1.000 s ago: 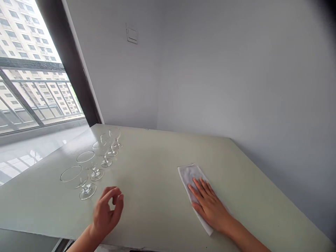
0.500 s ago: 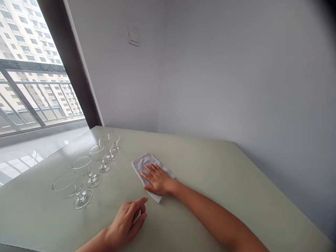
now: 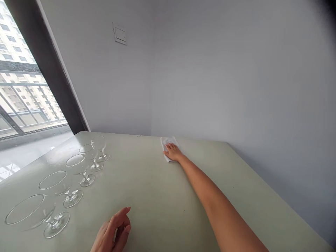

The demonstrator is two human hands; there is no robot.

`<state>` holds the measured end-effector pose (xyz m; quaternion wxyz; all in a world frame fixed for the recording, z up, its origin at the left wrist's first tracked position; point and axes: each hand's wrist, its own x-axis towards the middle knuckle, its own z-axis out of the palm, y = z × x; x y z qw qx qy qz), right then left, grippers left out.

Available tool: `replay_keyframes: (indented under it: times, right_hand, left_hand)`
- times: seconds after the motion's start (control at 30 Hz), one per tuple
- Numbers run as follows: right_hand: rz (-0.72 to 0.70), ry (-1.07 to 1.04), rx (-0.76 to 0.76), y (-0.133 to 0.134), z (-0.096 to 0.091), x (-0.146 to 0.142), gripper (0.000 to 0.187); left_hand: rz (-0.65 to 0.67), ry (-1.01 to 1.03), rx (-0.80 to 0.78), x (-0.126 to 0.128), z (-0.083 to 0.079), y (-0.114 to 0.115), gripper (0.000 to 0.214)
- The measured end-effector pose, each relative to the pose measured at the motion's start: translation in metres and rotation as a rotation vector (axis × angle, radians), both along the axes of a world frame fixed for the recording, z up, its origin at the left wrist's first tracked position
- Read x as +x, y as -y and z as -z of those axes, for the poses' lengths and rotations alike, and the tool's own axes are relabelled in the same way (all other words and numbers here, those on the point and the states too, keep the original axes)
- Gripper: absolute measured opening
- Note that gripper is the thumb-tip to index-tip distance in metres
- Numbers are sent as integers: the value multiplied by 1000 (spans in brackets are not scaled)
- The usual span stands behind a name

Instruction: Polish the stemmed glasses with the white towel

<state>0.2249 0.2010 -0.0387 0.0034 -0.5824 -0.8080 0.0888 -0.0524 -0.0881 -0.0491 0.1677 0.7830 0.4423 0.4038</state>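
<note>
My right hand (image 3: 173, 151) lies flat with spread fingers on a small white cloth (image 3: 166, 141), pressing it onto the table near the far edge by the wall. Part of the cloth is hidden under the palm. Low in the view, my left hand (image 3: 112, 232) hovers or rests at the near side of the table; which of the two I cannot tell. Its fingers are loosely bent, with a gap to the thumb, and nothing is in them.
Several clear stemmed glasses (image 3: 88, 180) stand upright in a slanting row along the left side of the pale green table (image 3: 152, 189). Grey walls (image 3: 210, 77) border its far and right edges. A window with a railing (image 3: 28, 94) is at the left.
My right hand has slid the cloth away from me to the far edge of the table. The view has shifted, so the glasses and my left hand appear lower and further left.
</note>
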Motion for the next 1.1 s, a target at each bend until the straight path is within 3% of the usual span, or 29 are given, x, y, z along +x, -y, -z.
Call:
replay_keyframes:
  times: [0.13, 0.27, 0.47, 0.6, 0.7, 0.83, 1.1]
  right_hand:
    - [207, 35, 15, -10, 5, 76, 71]
    - [385, 58, 36, 2, 9, 148, 71]
    - [596, 73, 60, 53, 12, 232, 71]
    - [695, 82, 70, 91, 14, 262, 71]
    - [728, 89, 70, 110, 16, 264, 71]
    - [686, 96, 66, 120, 15, 241, 69]
    - [379, 86, 31, 133, 11, 140, 66]
  left_hand:
    - [-35, 32, -12, 1, -1, -2, 41]
    - [-23, 11, -29, 1, -1, -3, 43]
    - [-34, 1, -58, 3, -3, -1, 40]
    - [-11, -18, -34, 5, -5, 0, 39]
    - [19, -55, -30, 7, -5, 1, 39]
    - [67, -96, -22, 9, -4, 2, 39]
    - [74, -129, -13, 9, -3, 1, 36]
